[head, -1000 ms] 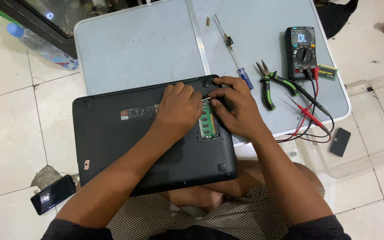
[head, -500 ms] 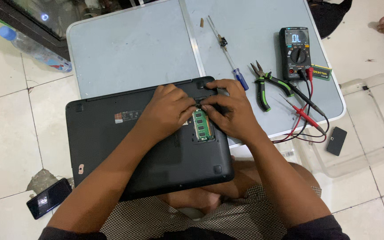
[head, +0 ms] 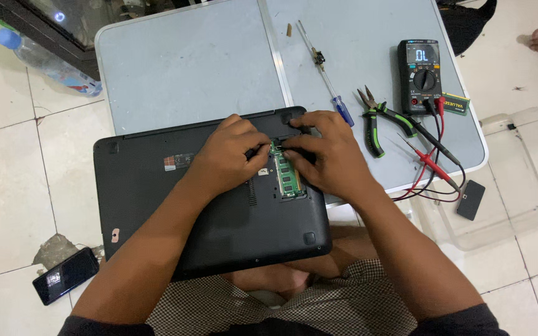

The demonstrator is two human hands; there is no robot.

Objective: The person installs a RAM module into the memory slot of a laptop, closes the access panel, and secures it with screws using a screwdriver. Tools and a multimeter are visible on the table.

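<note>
Between both hands: green memory module (head: 289, 177) in open bay of upturned black laptop (head: 207, 205). Left hand (head: 228, 155), right hand (head: 325, 152): fingertips pinched narrow at module's top end. Advice: even pressure, edges only, no flexing.

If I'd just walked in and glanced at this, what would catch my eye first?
Most likely the two bare hands, left hand and right hand, meeting over a green memory module in an open bay of the upturned black laptop, which rests partly on the person's lap. Next, on the pale grey folding table to the right, a black multimeter with a lit display and green-handled pliers.
</note>
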